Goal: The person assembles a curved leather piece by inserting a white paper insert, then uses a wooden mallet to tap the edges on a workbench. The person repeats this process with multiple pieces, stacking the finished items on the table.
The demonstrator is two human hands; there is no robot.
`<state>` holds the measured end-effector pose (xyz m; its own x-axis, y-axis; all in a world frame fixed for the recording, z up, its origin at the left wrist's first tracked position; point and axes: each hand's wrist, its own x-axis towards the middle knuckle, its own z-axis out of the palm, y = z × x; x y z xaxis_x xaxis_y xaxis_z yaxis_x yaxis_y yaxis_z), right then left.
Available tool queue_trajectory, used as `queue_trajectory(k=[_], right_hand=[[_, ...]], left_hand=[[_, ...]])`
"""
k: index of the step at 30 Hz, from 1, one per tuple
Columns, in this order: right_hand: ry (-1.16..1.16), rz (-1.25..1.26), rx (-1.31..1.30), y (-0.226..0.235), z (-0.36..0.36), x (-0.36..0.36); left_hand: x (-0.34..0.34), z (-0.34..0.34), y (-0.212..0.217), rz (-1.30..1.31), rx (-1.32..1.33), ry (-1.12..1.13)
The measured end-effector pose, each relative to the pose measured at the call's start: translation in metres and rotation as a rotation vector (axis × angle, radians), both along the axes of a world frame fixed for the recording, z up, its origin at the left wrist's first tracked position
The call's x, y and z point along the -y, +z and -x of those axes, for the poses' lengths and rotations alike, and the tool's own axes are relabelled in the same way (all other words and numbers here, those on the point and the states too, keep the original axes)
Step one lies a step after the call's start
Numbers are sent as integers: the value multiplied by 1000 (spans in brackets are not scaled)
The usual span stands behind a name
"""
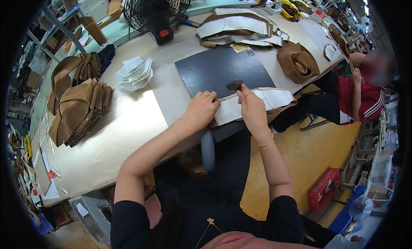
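Worktop (pixel 128 124) in a workshop, black board (pixel 214 71) on it; at its near edge, left hand (pixel 201 106) grasps a white-faced brown panel (pixel 272 98), right hand (pixel 253 111) grips a dark-headed tool (pixel 234 84).

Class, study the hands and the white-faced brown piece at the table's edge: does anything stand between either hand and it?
Nothing visible does. The left hand pinches the left end of the white-faced brown piece; the right hand, holding a dark-headed tool, overlaps its middle.

Black short-sleeved top (pixel 240 219) — gold pendant necklace (pixel 210 221), chain bracelets (pixel 266 142) — rings (pixel 209 95).
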<state>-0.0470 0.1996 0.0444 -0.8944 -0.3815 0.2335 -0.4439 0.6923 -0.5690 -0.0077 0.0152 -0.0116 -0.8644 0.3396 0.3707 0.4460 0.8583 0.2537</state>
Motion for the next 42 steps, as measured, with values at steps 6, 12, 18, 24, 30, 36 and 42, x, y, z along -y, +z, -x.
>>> queue_trajectory(k=[6,12,18,24,30,36,42], right_hand=[[86,-196,46,-14,-4,-6],[74,-54,-97,-1,-4,8],[139,-178,41,-11,-10,1],[80,67,-33,2,-22,18],[196,-179,-86,-4,-20,16],[224,-179,-45,-10,-23,18],[31,57,-7,3,-12,4]], left_hand=[[17,2,15,-457,479,101],[7,-14,3,-25,17,51],[24,-16,10,-304,366,124],[16,-31,3,-49,3,76],[17,-36,2,-142,11,152],[15,-39,-5,-161,-56,173],[39,-75,9,-399,-36,284]])
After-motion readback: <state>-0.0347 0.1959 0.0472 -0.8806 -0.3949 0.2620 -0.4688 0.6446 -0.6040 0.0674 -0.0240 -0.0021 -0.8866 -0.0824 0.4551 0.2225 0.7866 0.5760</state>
